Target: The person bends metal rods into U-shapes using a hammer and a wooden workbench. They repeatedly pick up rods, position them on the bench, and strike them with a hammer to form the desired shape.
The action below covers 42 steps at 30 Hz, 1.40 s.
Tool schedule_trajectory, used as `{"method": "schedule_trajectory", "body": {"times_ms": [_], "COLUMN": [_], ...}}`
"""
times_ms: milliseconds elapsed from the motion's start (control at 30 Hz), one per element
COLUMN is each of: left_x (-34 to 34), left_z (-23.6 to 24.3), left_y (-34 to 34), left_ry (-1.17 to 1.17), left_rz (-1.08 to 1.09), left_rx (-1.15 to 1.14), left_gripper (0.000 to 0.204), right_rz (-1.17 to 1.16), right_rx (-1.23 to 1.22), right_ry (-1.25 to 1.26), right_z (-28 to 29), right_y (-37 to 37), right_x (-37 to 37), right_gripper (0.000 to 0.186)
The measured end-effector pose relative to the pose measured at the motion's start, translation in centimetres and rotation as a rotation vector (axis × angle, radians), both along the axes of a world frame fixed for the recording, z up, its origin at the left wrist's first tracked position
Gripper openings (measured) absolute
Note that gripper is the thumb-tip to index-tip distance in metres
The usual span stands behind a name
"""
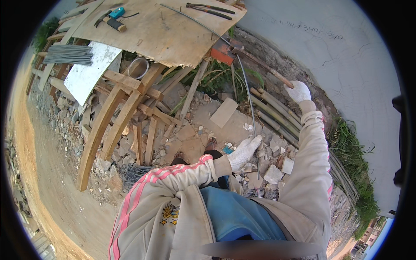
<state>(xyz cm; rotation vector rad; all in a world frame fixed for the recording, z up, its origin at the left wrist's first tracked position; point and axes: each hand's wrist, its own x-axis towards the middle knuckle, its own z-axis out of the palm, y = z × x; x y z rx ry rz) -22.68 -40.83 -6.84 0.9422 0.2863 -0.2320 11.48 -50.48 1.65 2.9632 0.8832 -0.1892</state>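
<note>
My left hand [244,154], in a white glove, is closed around a thin grey metal rod [248,89] whose lower end hangs below my fingers. The rod runs up to a red block [222,53] at the edge of a plywood sheet [173,37]. My right hand [299,92], also gloved, is closed on the end of a long brown-handled tool [265,66]; its far end lies at the block. Another stretch of rod [195,21] crosses the plywood to the same spot. Whether both stretches are one bent rod is hidden there.
On the plywood lie pincers [210,9], a hammer [110,22] and a teal tape measure [117,13]. A bundle of rods [67,55] rests at left by a white panel [91,69]. Timber beams [102,134], rubble [274,174] and bamboo poles [275,108] surround my feet; a grey wall [346,56] stands right.
</note>
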Motion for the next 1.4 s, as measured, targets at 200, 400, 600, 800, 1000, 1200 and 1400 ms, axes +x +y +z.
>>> {"method": "schedule_trajectory", "body": {"times_ms": [200,400,600,800,1000,1200,1400], "left_x": [-8.5,-15.2,-18.3,-17.6,-17.5,-17.7,-17.5], "left_z": [2.7,4.4,4.6,5.2,6.1,6.8,6.4], "left_y": [8.7,20.3,23.8,23.1,22.6,21.9,21.8], "left_ry": [0.156,0.104,0.075,0.100,0.104,0.188,0.180], "left_rz": [0.059,-0.027,-0.097,-0.130,-0.146,-0.084,-0.120], "left_rx": [-0.348,-0.004,0.050,0.035,0.037,0.098,0.219], "left_gripper": [0.034,0.024,0.025,0.023,0.023,0.022,0.024], "right_rz": [-0.231,-0.323,-0.329,-0.441,-0.448,-0.467,-0.452], "right_rx": [0.033,0.148,0.231,0.231,0.199,0.215,0.269], "right_ry": [-0.007,-0.157,-0.306,-0.201,-0.203,-0.186,-0.232], "right_z": [0.2,-1.5,-3.1,-3.3,-4.2,-4.2,-5.5], "right_y": [0.6,2.6,-0.9,-11.0,-12.6,-12.2,-11.7], "right_x": [-10.6,-20.3,-26.0,-30.8,-28.3,-29.0,-30.4], "right_gripper": [0.043,0.048,0.048,0.052,0.052,0.051,0.052]}}
